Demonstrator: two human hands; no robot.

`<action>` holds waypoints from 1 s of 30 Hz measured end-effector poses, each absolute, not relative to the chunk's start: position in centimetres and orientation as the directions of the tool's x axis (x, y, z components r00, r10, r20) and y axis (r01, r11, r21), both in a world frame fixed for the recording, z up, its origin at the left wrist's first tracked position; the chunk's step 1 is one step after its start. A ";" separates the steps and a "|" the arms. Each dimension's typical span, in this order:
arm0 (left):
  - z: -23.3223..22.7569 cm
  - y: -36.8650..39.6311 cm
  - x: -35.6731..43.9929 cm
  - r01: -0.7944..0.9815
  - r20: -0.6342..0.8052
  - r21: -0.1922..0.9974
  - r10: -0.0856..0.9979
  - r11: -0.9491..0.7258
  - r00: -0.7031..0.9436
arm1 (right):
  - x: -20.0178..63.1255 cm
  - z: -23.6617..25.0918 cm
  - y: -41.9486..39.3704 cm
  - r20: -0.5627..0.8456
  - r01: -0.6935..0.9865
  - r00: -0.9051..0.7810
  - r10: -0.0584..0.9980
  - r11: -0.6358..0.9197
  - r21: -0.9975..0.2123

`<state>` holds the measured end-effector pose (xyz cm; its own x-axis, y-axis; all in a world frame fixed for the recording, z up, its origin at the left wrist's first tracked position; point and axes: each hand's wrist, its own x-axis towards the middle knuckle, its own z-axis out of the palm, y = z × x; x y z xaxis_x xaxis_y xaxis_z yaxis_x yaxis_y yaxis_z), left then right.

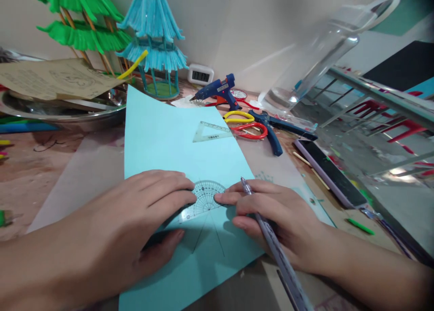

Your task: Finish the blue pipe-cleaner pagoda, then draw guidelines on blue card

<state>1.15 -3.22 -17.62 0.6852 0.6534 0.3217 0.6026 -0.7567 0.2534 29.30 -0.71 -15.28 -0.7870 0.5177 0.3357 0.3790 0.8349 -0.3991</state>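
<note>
A sheet of light blue paper [159,134] lies before me, its far left corner curling up. On it rests a clear protractor [205,195], with two thin lines running down from its centre. My left hand [149,220] lies over the paper, fingers stretched out, the fingertips on the protractor's left side. Between the fingers of my right hand [281,216] is a silvery pen [271,238], tip pointing away from me. The right index fingertip touches the protractor's right side. A clear set square [200,137] lies farther up the sheet.
Beyond the sheet are scissors [249,134], pliers [271,123] and a blue glue gun [217,90]. A phone [330,171] lies along the right edge, near a clear bottle [305,62]. A metal bowl [88,119] and green [84,35] and blue [151,44] model towers stand at left.
</note>
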 end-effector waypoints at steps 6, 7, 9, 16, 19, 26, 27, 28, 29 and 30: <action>-17.2 -3.3 1.1 0.603 0.325 0.246 0.651 -0.759 0.686 | 29.3 -15.3 -0.7 0.349 0.392 -0.778 0.522 0.838 -0.380; -17.1 -3.3 1.1 0.600 0.325 0.244 0.648 -0.761 0.689 | 29.3 -15.3 -0.7 0.350 0.395 -0.776 0.524 0.837 -0.378; -17.1 -3.3 1.2 0.595 0.331 0.245 0.643 -0.765 0.690 | 29.3 -15.3 -0.7 0.353 0.396 -0.775 0.525 0.838 -0.376; -17.1 -3.2 1.3 0.597 0.340 0.243 0.643 -0.765 0.686 | 29.3 -15.3 -0.8 0.355 0.405 -0.770 0.530 0.836 -0.370; -17.1 -3.3 1.2 0.599 0.330 0.253 0.650 -0.760 0.685 | 29.2 -15.2 -0.8 0.364 0.403 -0.768 0.528 0.839 -0.367; -17.3 -3.3 1.2 0.603 0.332 0.251 0.652 -0.758 0.682 | 29.2 -15.2 -0.7 0.349 0.392 -0.781 0.518 0.841 -0.372; -17.4 -3.3 1.2 0.603 0.331 0.249 0.652 -0.758 0.683 | 29.2 -15.2 -0.7 0.343 0.391 -0.784 0.518 0.840 -0.376; -17.4 -3.3 1.2 0.601 0.330 0.250 0.650 -0.759 0.684 | 29.3 -15.2 -0.7 0.338 0.389 -0.786 0.517 0.839 -0.380; -17.5 -3.3 1.2 0.600 0.326 0.251 0.650 -0.760 0.687 | 29.3 -15.2 -0.7 0.337 0.386 -0.788 0.515 0.840 -0.382; -17.5 -3.3 1.2 0.601 0.323 0.250 0.651 -0.759 0.687 | 29.3 -15.2 -0.7 0.338 0.383 -0.789 0.513 0.841 -0.383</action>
